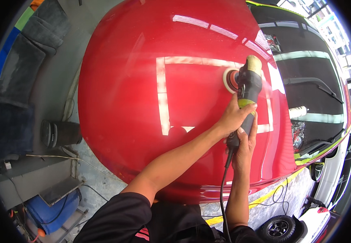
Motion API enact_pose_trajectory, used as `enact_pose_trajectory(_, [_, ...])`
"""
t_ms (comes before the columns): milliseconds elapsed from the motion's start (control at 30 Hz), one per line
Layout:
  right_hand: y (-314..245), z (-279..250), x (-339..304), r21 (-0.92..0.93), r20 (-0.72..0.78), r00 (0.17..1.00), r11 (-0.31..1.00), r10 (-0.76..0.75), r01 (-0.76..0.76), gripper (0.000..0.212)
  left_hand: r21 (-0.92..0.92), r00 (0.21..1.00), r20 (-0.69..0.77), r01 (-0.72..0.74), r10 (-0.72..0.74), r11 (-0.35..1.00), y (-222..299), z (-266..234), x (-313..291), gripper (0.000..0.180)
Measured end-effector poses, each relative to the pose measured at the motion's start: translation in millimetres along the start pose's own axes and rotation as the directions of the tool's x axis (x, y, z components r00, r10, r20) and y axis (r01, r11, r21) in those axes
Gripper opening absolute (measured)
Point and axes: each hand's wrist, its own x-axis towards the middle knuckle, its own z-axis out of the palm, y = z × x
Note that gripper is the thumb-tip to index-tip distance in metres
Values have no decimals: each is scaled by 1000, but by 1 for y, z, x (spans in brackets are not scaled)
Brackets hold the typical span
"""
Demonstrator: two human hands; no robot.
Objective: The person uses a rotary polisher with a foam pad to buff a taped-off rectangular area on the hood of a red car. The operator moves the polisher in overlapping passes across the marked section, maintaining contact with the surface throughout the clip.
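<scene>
A black corded polisher [250,83] with a tan end cap and a yellow-green collar lies across both my hands. My left hand [237,117] wraps the body just behind the collar. Closer to me, my right hand [246,146] grips the rear of the handle, where the cord [223,190] leaves and hangs down past my right forearm. The tool's round, pale pad [226,81] with an orange backing is at the glossy red car hood [199,97]; its contact face is hidden. A white bottle [298,112] lies right of my hands, by the windshield.
The dark windshield [309,95] with its wiper [319,86] is at the right. Light bands form a rectangle on the hood. To the left are dark cloths [19,69], a black bin-like container [62,133] and a blue drum [53,210]. A wheel [279,228] shows lower right.
</scene>
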Motion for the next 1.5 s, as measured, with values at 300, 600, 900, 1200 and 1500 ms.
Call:
enact_pose_trajectory(300, [18, 105, -32, -108, 234, 972, 993, -17, 43, 90, -85, 988, -154, -7, -6, 996, 79, -109, -68, 51])
enact_pose_trajectory(600, [43, 215, -48, -165, 530, 843, 964, -90, 207, 92, -119, 891, -448, -138, 70, 983, 127, -231, -131, 33])
enact_pose_trajectory(900, [30, 145, -50, -141, 413, 911, 989, 17, 45, 90, -34, 923, -378, -95, 75, 995, 102, -152, -113, 34])
enact_pose_trajectory(1200, [11, 72, -43, -150, 119, 991, 985, -66, 84, 88, -73, 992, -117, 38, -46, 997, 59, -69, -69, 50])
enact_pose_trajectory(1500, [43, 175, -52, -201, 455, 874, 936, -172, 289, 93, -75, 910, -412, -82, 44, 994, 104, -201, -124, 36])
